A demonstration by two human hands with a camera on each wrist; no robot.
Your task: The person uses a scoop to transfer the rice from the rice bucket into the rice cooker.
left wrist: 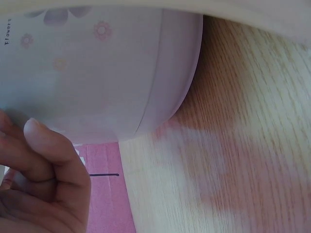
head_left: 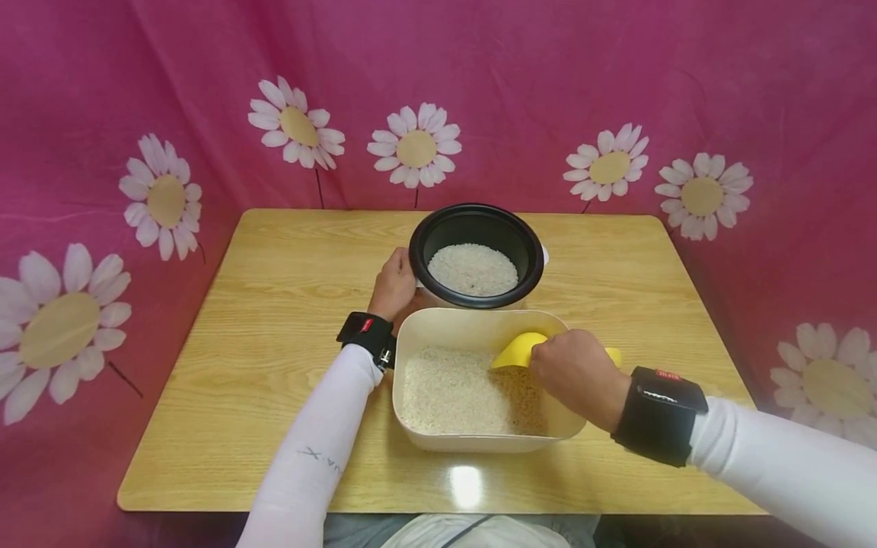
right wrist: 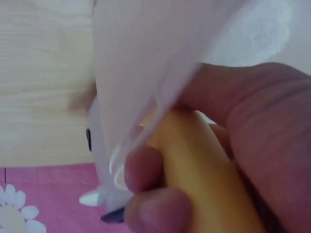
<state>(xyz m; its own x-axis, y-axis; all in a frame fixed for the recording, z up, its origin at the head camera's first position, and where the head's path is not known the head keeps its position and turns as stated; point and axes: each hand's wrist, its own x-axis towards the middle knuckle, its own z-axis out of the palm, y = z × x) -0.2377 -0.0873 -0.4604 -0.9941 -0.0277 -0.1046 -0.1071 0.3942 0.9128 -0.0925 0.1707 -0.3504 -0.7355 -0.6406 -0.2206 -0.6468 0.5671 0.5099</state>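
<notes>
A black-lined rice cooker pot [head_left: 476, 221] with white rice in it stands at the table's middle back. My left hand [head_left: 393, 285] rests against its white outer wall [left wrist: 112, 63], fingers [left wrist: 48, 160] curled beside it. In front of the pot sits a cream rectangular tub [head_left: 438, 323] holding rice [head_left: 452, 388]. My right hand [head_left: 572, 369] grips a yellow scoop [head_left: 517, 350] by its handle [right wrist: 204, 170], with the scoop's bowl down at the rice in the tub's right part.
The wooden table [head_left: 274, 304] is bare to the left and right of the two containers. A pink cloth with daisies [head_left: 418, 148] hangs behind and at both sides. White sleeves and black wrist straps [head_left: 658, 415] cover both arms.
</notes>
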